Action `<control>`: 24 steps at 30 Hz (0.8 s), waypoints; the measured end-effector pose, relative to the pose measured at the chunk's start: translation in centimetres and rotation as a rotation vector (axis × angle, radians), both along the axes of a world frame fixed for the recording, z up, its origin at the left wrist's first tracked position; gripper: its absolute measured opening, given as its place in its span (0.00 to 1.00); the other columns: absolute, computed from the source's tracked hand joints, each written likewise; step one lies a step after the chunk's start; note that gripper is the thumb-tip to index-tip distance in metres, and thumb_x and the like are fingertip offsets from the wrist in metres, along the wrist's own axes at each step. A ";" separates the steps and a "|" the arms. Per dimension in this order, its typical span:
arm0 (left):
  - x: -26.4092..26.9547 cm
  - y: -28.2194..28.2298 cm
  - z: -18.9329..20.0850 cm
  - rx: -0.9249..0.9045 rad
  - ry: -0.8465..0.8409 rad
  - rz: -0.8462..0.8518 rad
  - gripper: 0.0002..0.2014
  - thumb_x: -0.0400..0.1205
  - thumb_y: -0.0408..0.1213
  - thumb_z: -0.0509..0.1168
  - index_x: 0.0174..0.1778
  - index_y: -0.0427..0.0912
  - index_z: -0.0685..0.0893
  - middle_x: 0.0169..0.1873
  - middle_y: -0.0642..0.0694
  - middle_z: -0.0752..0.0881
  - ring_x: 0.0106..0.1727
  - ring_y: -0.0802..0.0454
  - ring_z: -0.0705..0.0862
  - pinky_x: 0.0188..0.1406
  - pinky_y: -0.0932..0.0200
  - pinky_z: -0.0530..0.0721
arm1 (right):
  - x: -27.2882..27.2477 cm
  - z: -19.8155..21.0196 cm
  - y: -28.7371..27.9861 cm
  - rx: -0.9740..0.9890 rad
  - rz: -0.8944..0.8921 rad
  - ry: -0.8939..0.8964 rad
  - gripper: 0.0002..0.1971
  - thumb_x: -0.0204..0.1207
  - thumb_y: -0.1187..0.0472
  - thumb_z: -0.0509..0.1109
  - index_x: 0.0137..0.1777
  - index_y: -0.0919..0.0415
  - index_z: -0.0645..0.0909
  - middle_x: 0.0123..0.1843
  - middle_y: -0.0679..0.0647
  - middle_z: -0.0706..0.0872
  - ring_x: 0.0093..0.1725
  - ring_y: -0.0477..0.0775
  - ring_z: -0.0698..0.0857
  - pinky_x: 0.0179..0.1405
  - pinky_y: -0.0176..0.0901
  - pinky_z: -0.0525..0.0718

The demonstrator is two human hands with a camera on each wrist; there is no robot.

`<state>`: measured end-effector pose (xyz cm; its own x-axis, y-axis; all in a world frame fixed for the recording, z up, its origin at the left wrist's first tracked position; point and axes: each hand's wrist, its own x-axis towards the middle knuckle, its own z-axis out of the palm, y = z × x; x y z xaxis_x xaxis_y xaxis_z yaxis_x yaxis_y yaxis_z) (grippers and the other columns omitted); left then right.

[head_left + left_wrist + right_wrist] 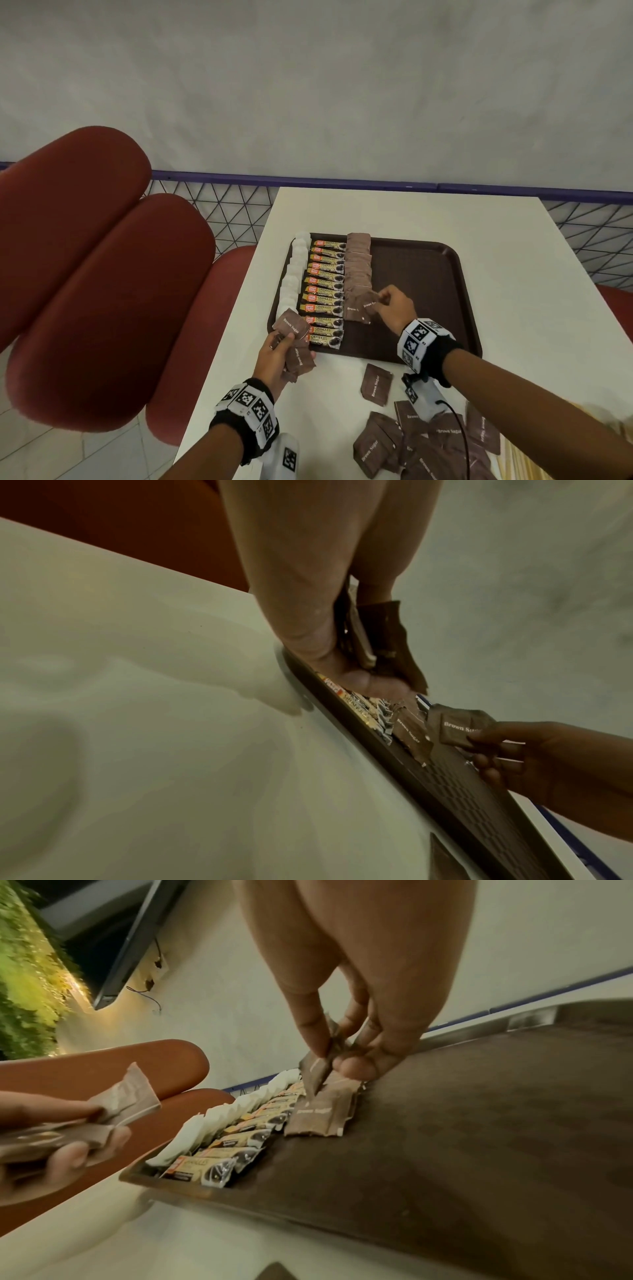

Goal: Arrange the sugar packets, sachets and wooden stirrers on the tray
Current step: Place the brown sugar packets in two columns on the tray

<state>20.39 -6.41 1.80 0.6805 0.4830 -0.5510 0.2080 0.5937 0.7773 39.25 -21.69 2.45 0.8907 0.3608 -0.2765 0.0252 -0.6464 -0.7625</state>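
Laying brown sugar packets into the third row on the tray (455,260)

Gripping a spare stack of packets (297,346) in curled left hand (274,356) at the tray's 7 o'clock corner; white sachets (294,270), then coffee sticks (323,291), then brown row (358,270) running 12 to 6. Pinching one packet (370,304) between right hand (394,308) thumb and fingers near centre: best lowered flat, overlapping its neighbour, edges squared. Loose packets (421,442) waiting on the table (376,209) at 5 o'clock.
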 end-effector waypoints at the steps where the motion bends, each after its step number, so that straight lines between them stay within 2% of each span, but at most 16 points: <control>1: 0.1 0.0 0.0 -0.007 -0.003 0.003 0.14 0.85 0.32 0.59 0.67 0.37 0.74 0.51 0.31 0.84 0.40 0.36 0.86 0.21 0.57 0.84 | 0.0 -0.3 0.0 0.019 -0.021 0.038 0.11 0.73 0.64 0.72 0.38 0.56 0.71 0.39 0.56 0.82 0.36 0.54 0.79 0.41 0.49 0.80; 3: 0.3 0.1 -0.1 -0.022 -0.002 0.004 0.15 0.85 0.32 0.59 0.67 0.37 0.75 0.51 0.31 0.84 0.41 0.35 0.86 0.27 0.52 0.88 | -0.2 -0.5 0.0 0.086 -0.046 0.116 0.14 0.72 0.62 0.74 0.39 0.56 0.68 0.34 0.55 0.81 0.28 0.53 0.79 0.33 0.48 0.82; 5: 0.4 0.1 -0.1 -0.035 -0.004 0.005 0.15 0.85 0.32 0.59 0.67 0.38 0.75 0.52 0.31 0.84 0.41 0.35 0.85 0.30 0.50 0.89 | -0.4 -0.6 0.1 0.123 -0.034 0.140 0.15 0.72 0.61 0.74 0.46 0.59 0.68 0.36 0.53 0.82 0.27 0.54 0.81 0.28 0.40 0.81; 6: 0.4 0.2 -0.2 -0.040 -0.009 0.002 0.15 0.85 0.32 0.59 0.67 0.38 0.75 0.52 0.31 0.84 0.41 0.35 0.86 0.30 0.50 0.89 | -0.6 -0.7 0.2 0.122 -0.020 0.139 0.14 0.73 0.63 0.73 0.48 0.59 0.69 0.38 0.53 0.82 0.28 0.54 0.82 0.29 0.40 0.82; 10: 0.3 0.4 -0.2 -0.048 0.005 0.001 0.14 0.84 0.33 0.59 0.67 0.40 0.76 0.52 0.32 0.85 0.42 0.36 0.87 0.32 0.50 0.89 | -0.9 -1.3 0.8 -0.048 0.079 0.059 0.08 0.72 0.67 0.69 0.46 0.57 0.73 0.45 0.55 0.81 0.43 0.54 0.80 0.45 0.47 0.80; 14: 0.3 0.6 -0.2 -0.048 0.020 0.013 0.15 0.84 0.33 0.60 0.67 0.40 0.76 0.55 0.31 0.85 0.43 0.36 0.87 0.34 0.49 0.89 | -1.1 -1.8 1.3 -0.113 0.108 0.047 0.08 0.73 0.67 0.69 0.45 0.57 0.73 0.47 0.56 0.81 0.46 0.55 0.80 0.45 0.43 0.77; 16: 0.3 0.6 -0.2 -0.049 0.026 0.014 0.15 0.84 0.33 0.60 0.67 0.40 0.76 0.55 0.31 0.85 0.44 0.36 0.87 0.35 0.48 0.89 | -1.0 -2.1 1.6 -0.164 0.127 0.027 0.07 0.73 0.65 0.69 0.45 0.56 0.73 0.52 0.59 0.82 0.49 0.57 0.81 0.48 0.44 0.78; 18: 0.3 0.6 -0.2 -0.058 0.027 0.019 0.15 0.84 0.33 0.60 0.67 0.39 0.76 0.56 0.30 0.84 0.46 0.35 0.86 0.35 0.47 0.89 | -0.9 -2.3 1.7 -0.253 0.170 -0.025 0.06 0.75 0.60 0.69 0.49 0.56 0.75 0.56 0.62 0.80 0.54 0.59 0.79 0.55 0.46 0.79; 21: 0.2 0.5 0.0 -0.056 0.038 0.015 0.15 0.85 0.34 0.60 0.68 0.39 0.75 0.54 0.31 0.85 0.46 0.34 0.86 0.35 0.46 0.89 | -0.8 -2.4 1.8 -0.429 0.273 -0.211 0.15 0.77 0.55 0.67 0.60 0.60 0.77 0.61 0.59 0.79 0.64 0.59 0.74 0.62 0.48 0.75; 22: 0.2 0.5 0.1 -0.052 0.040 0.013 0.15 0.85 0.34 0.59 0.67 0.38 0.75 0.53 0.31 0.85 0.46 0.34 0.86 0.32 0.48 0.89 | -0.7 -2.5 1.8 -0.477 0.296 -0.279 0.17 0.77 0.53 0.67 0.62 0.60 0.76 0.63 0.58 0.78 0.65 0.58 0.72 0.63 0.47 0.74; 24: 0.2 0.4 0.3 -0.035 0.036 0.015 0.14 0.85 0.33 0.58 0.66 0.36 0.75 0.51 0.30 0.84 0.46 0.33 0.85 0.19 0.56 0.84 | -0.7 -2.5 1.9 -0.534 0.313 -0.369 0.20 0.76 0.51 0.66 0.65 0.59 0.73 0.65 0.57 0.76 0.66 0.58 0.71 0.64 0.47 0.74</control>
